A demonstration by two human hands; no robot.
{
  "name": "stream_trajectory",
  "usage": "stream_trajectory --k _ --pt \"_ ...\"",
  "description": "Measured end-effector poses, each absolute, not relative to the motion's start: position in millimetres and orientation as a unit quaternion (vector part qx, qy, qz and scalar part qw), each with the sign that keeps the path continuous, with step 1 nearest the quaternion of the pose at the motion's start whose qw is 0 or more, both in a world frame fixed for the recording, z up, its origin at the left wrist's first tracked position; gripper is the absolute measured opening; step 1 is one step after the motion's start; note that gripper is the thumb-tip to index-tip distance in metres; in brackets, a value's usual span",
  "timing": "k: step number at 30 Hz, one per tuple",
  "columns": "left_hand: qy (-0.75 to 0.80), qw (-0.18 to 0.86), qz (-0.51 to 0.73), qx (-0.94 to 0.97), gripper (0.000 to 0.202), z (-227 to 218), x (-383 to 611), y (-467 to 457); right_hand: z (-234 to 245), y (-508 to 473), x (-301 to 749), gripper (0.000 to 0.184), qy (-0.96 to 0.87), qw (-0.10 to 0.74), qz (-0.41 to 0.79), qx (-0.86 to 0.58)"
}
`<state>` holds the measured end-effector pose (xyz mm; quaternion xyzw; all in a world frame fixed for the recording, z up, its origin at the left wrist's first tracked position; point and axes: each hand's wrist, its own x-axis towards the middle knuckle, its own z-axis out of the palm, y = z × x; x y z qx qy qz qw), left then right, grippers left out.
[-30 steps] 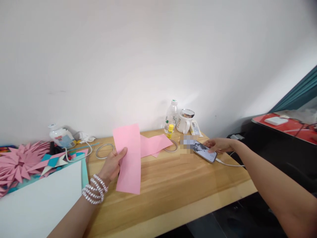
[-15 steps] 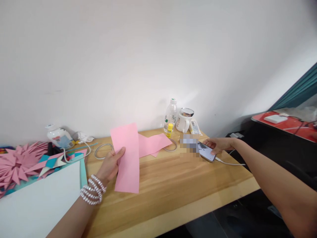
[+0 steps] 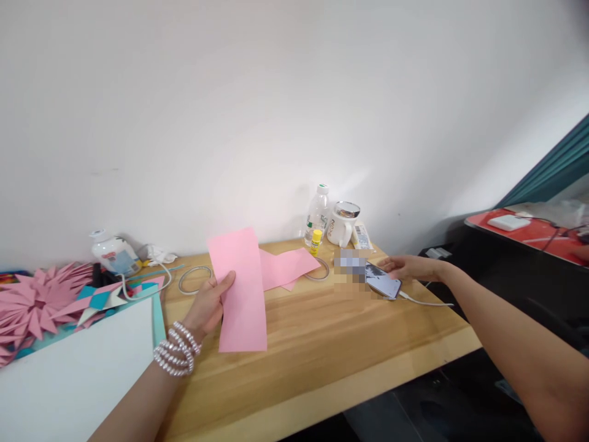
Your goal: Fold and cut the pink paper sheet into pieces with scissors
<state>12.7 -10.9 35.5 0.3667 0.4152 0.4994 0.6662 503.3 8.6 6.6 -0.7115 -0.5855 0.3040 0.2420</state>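
My left hand (image 3: 214,304), with a bead bracelet on its wrist, pinches the left edge of a pink paper strip (image 3: 243,319) between thumb and fingers. The strip is held upright above the wooden table. Over on the right, my right hand (image 3: 407,268) is at the far right edge of a phone (image 3: 384,283), its fingers stretched out and the thumb over the screen. The phone lies on the table with a white cable (image 3: 426,303) plugged in; its left part is blurred out. More pink paper (image 3: 294,265) lies behind the held strip.
At the back stand a water bottle (image 3: 317,212), a glue stick (image 3: 315,243) and a white mug (image 3: 343,227). Tape rolls (image 3: 196,280) lie on the table (image 3: 294,356). Folded pink paper pieces (image 3: 39,301), a white sheet (image 3: 92,374) and a white bottle (image 3: 115,253) are leftward.
The pink strip in my left hand has shifted slightly right. My right thumb has drawn back on the phone's screen and the fingers have loosened; the phone stays in place.
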Motion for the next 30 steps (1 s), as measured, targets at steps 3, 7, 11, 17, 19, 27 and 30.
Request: stream_trajectory --k 3,7,11,17,19,27,30 --pt "0.404 0.673 0.501 0.365 0.02 37.3 12.8 -10.6 10.6 8.6 491.3 0.039 -0.545 0.291 0.324 -0.716" --pt "0.389 0.687 0.51 0.341 0.017 38.4 13.9 -10.5 16.7 18.1 432.3 0.043 -0.528 0.391 0.303 -0.69" --pt "0.377 0.702 0.529 0.293 0.013 39.6 14.7 -11.3 19.8 14.7 324.8 0.037 -0.588 0.419 0.407 -0.56" --pt "0.366 0.691 0.58 0.228 0.014 45.5 14.6 -11.2 17.3 -7.8 200.6 0.038 -0.596 0.359 0.622 -0.359" --pt "0.367 0.687 0.582 0.233 0.013 45.3 13.4 -10.2 14.9 -9.5 186.1 0.035 -0.537 0.347 0.713 -0.287" --pt "0.379 0.683 0.557 0.281 0.023 36.3 19.0 -14.3 9.6 -26.3 171.2 0.039 -0.466 0.383 0.768 -0.217" --pt "0.378 0.682 0.552 0.296 0.027 36.5 23.4 -17.1 13.5 -34.2 168.3 0.033 -0.46 0.418 0.744 -0.247"
